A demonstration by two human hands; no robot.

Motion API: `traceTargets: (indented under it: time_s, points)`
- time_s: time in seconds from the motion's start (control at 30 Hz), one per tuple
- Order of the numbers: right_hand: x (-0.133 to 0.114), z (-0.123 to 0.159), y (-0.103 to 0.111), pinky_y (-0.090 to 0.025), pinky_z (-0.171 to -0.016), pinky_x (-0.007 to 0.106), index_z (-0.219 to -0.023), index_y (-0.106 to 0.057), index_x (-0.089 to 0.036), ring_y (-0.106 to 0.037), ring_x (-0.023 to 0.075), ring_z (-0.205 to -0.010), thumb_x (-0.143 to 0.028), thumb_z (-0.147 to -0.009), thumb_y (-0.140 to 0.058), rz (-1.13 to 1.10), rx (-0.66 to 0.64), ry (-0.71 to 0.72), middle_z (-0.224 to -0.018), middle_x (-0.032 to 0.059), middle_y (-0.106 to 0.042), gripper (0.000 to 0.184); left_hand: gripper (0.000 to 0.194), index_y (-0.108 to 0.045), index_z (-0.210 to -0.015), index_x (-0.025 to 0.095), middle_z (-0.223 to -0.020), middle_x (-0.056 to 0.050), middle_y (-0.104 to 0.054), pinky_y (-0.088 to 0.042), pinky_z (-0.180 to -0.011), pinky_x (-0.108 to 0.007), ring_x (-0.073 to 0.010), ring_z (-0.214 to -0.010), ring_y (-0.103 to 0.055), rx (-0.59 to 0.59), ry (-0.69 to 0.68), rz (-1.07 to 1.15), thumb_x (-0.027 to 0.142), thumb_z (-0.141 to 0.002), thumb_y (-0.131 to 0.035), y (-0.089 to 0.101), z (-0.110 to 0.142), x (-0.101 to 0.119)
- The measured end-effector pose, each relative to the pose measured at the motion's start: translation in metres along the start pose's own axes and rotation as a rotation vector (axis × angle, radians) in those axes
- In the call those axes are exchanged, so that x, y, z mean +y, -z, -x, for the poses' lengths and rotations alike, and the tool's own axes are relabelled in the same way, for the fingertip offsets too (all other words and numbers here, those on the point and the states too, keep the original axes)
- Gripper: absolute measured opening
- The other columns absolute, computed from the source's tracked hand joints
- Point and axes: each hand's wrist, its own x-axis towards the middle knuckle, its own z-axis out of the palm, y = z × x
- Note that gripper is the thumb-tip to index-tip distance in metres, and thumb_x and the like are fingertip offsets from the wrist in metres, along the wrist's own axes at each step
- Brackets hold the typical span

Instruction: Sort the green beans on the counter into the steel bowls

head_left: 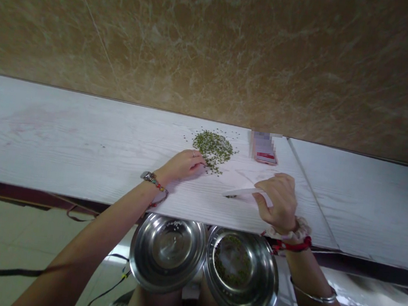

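A pile of small green beans (212, 146) lies spread on the white tabletop. At its lower left edge is my left hand (185, 164), its fingers bent and pressed together among the beans; whether anything is pinched there is hidden. My right hand (278, 201) grips a thin white strip (245, 192), like a card or flat scraper, between thumb and fingers. The strip's far end is down at the table, touching or beside a few beans (231, 196). Below the table edge, a steel bowl (239, 297) on the right contains green beans. Another steel bowl (164, 281) on the left has a few small pale bits.
A phone (265, 149) lies near the wall, right of the pile. The brown marbled wall (215, 51) closes off the table's far side. A seam (313, 192) crosses the tabletop at right. Both bowls rest on the lap, and dark cables (105, 291) hang at lower left.
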Motion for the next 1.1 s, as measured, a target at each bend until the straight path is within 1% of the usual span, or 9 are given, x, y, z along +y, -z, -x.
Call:
traceTargets:
  time_s: [0.17,0.33,0.47,0.63,0.77,0.87,0.97,1.03,1.1]
  points:
    - [-0.014,0.008,0.015,-0.042,-0.078,0.038,-0.083,-0.058,-0.021,-0.054,0.0150,-0.067,-0.015,-0.078,-0.054,-0.037,-0.024,-0.029,-0.068,-0.0006,-0.063,0.009,0.019,-0.065,-0.085,0.017,-0.088,-0.007,-0.067,-0.048,-0.079,-0.032,-0.0165,-0.083,-0.059,-0.040,-0.093,0.000,0.015,-0.085,-0.046,0.001,-0.002,0.013]
    - [-0.030,0.016,0.032,-0.043,-0.079,0.038,-0.084,-0.058,-0.022,-0.054,0.0141,-0.065,-0.015,-0.076,-0.055,-0.035,-0.023,-0.062,-0.068,-0.0019,-0.063,0.012,0.019,-0.064,-0.085,0.018,-0.092,-0.007,-0.067,-0.047,-0.081,-0.032,-0.0167,-0.086,-0.059,-0.064,-0.188,0.010,0.016,-0.085,-0.045,-0.001,-0.003,0.025]
    - [-0.044,0.018,0.044,-0.043,-0.079,0.038,-0.084,-0.056,-0.022,-0.054,0.0139,-0.064,-0.014,-0.078,-0.055,-0.007,-0.040,-0.090,-0.067,-0.0019,-0.062,0.010,0.019,-0.064,-0.087,0.018,-0.094,-0.007,-0.066,-0.046,-0.081,-0.032,-0.0178,-0.088,-0.059,-0.093,-0.254,-0.014,0.017,-0.085,-0.045,0.000,-0.003,0.029]
    - [-0.062,0.021,0.057,-0.043,-0.078,0.039,-0.083,-0.055,-0.019,-0.053,0.0144,-0.064,-0.012,-0.078,-0.053,0.015,-0.068,-0.136,-0.065,-0.0005,-0.061,0.009,0.019,-0.064,-0.088,0.020,-0.096,-0.005,-0.066,-0.046,-0.083,-0.031,-0.0161,-0.089,-0.058,-0.120,-0.219,-0.035,0.017,-0.084,-0.046,0.001,-0.003,0.030]
    - [-0.070,0.022,0.065,-0.042,-0.078,0.039,-0.083,-0.055,-0.020,-0.051,0.0142,-0.063,-0.013,-0.079,-0.051,0.014,-0.080,-0.152,-0.064,-0.0008,-0.060,0.009,0.018,-0.064,-0.087,0.020,-0.095,-0.005,-0.066,-0.046,-0.083,-0.031,-0.0157,-0.088,-0.058,-0.111,-0.208,-0.024,0.017,-0.084,-0.047,-0.001,-0.003,0.030]
    - [-0.070,0.021,0.067,-0.042,-0.079,0.039,-0.084,-0.056,-0.020,-0.052,0.0142,-0.063,-0.013,-0.079,-0.052,0.013,-0.077,-0.150,-0.064,-0.0009,-0.060,0.009,0.017,-0.064,-0.085,0.019,-0.094,-0.005,-0.067,-0.046,-0.082,-0.031,-0.0161,-0.086,-0.059,-0.078,-0.215,-0.006,0.016,-0.083,-0.047,-0.001,-0.003,0.029]
    - [-0.062,0.015,0.063,-0.042,-0.079,0.038,-0.084,-0.057,-0.021,-0.053,0.0141,-0.063,-0.013,-0.078,-0.054,0.023,-0.051,-0.144,-0.065,-0.0015,-0.061,0.010,0.017,-0.064,-0.085,0.018,-0.090,-0.006,-0.067,-0.046,-0.081,-0.031,-0.0161,-0.085,-0.059,-0.038,-0.183,-0.004,0.016,-0.084,-0.047,-0.001,-0.004,0.023]
    - [-0.051,0.009,0.056,-0.042,-0.079,0.038,-0.084,-0.057,-0.022,-0.054,0.0143,-0.065,-0.014,-0.078,-0.055,0.039,-0.026,-0.143,-0.067,-0.0017,-0.062,0.010,0.018,-0.064,-0.086,0.017,-0.088,-0.006,-0.067,-0.047,-0.080,-0.031,-0.0165,-0.084,-0.059,-0.006,-0.128,-0.016,0.018,-0.085,-0.046,0.001,-0.004,0.018]
    - [-0.037,0.002,0.044,-0.042,-0.079,0.036,-0.084,-0.057,-0.021,-0.055,0.0152,-0.067,-0.014,-0.079,-0.056,0.058,0.000,-0.147,-0.067,-0.0010,-0.062,0.009,0.020,-0.065,-0.087,0.016,-0.087,-0.006,-0.067,-0.048,-0.078,-0.032,-0.0173,-0.084,-0.059,0.042,-0.059,-0.031,0.018,-0.085,-0.045,0.002,-0.003,0.011]
